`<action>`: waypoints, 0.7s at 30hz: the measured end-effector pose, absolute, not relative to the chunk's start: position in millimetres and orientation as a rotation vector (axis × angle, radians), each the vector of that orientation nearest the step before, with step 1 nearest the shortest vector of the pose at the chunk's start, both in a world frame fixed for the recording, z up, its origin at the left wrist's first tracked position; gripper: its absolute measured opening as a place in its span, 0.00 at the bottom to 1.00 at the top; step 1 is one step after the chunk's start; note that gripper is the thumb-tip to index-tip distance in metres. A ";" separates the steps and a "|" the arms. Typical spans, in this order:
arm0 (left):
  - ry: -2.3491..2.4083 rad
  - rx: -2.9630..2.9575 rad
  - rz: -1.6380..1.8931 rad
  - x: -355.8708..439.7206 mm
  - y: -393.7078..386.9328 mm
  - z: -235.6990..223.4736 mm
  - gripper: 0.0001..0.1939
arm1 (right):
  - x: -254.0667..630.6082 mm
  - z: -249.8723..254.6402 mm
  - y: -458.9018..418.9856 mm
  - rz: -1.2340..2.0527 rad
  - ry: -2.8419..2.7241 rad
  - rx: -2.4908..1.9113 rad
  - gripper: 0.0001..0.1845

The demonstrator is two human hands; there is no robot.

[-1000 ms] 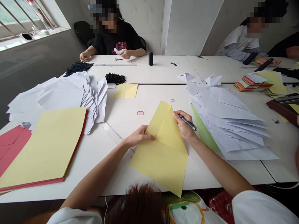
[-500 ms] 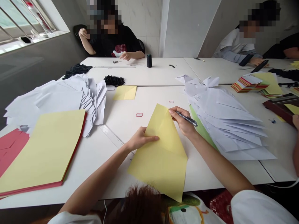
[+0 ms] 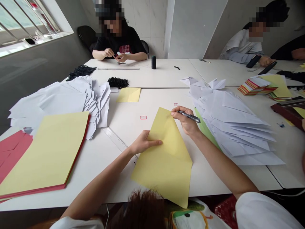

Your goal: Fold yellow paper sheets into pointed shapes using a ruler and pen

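A yellow sheet of paper point(image 3: 164, 165) slants over the front edge of the table, its near corner hanging past it. My left hand point(image 3: 145, 142) grips the sheet's left side, thumb on top and fingers hidden underneath. At the upper right edge, my right hand point(image 3: 186, 120) pinches the paper between thumb and fingertips. A grey pen point(image 3: 192, 117) is also tucked in that hand, pointing out to the right. Partly under the sheet and my left wrist lies a clear ruler point(image 3: 115, 139).
Yellow and red paper point(image 3: 47, 149) is stacked at left, below a heap of white sheets point(image 3: 59, 98). More white folded paper point(image 3: 233, 121) is piled at right over a green sheet point(image 3: 203, 124). A black thread spool point(image 3: 153, 62) stands farther back. Two people sit across the table.
The fold near the top of the yellow sheet looks softer, and my right hand has shifted slightly left. Across the table, a person's raised hand has come down to the other hand.
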State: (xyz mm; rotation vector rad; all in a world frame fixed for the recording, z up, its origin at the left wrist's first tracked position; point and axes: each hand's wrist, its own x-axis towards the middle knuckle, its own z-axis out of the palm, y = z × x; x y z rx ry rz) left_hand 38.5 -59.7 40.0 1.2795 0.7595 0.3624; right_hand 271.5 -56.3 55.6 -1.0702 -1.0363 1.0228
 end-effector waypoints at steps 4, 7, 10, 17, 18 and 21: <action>0.766 1.262 0.383 38.7 -60.4 38.7 0.22 | 273.3 58.5 -55.4 1.141 -1.041 -1.031 0.09; 0.749 1.253 0.387 39.2 -61.5 38.8 0.23 | 273.1 59.2 -57.2 1.171 -1.059 -1.041 0.11; 0.744 1.252 0.384 39.6 -61.5 41.1 0.23 | 270.0 58.8 -59.3 1.148 -1.105 -1.056 0.12; 0.817 1.277 0.623 39.4 -57.3 46.5 0.23 | 248.2 50.4 -64.5 1.108 -1.277 -1.107 0.15; 0.844 1.282 0.642 39.1 -57.1 46.5 0.22 | 245.7 48.8 -65.3 1.124 -1.291 -1.106 0.16; 0.917 1.276 0.706 37.3 -56.5 45.7 0.22 | 242.4 45.1 -68.3 1.191 -1.306 -1.124 0.17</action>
